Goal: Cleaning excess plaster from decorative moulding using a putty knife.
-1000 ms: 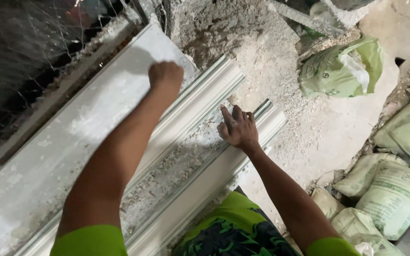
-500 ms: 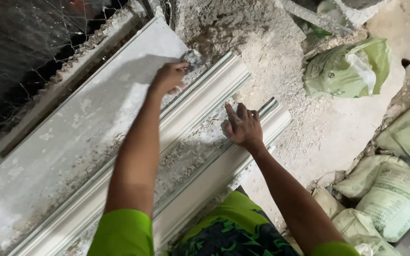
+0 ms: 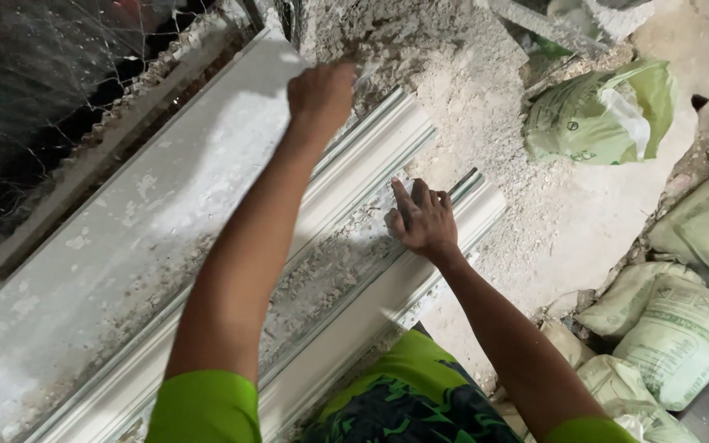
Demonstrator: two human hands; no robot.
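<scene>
A long white plaster cornice moulding [image 3: 371, 156] lay diagonally across the view, running from the lower left to the upper right, with ridged profiles along both its edges and a rough, crumb-strewn channel down its middle. The person's right hand [image 3: 422, 220] rested flat on the moulding near its right-hand ridge, fingers spread and pointing up the piece, grasping nothing. The left hand [image 3: 320, 92] was clenched into a fist at the moulding's far end, where the upper ridge met a heap of pale plaster rubble [image 3: 420, 49]; whether the fist held anything could not be told. Both arms were bare below bright green sleeves [image 3: 205, 406], and the person's green and dark patterned clothing [image 3: 416, 402] showed at the bottom edge.

Just beside the moulding on its left lay a broad, flat white slab [image 3: 125, 238], dusty and flecked, parallel to it. Beyond the slab, at the upper left, a dark opening was covered by wire mesh [image 3: 51, 98]. To the right of the moulding the ground [image 3: 592, 213] was coated in pale powder and crumbs. A pale green sack [image 3: 601, 115] sat well apart at the upper right, and more green sacks [image 3: 683, 328] were stacked along the right edge and lower right corner.
</scene>
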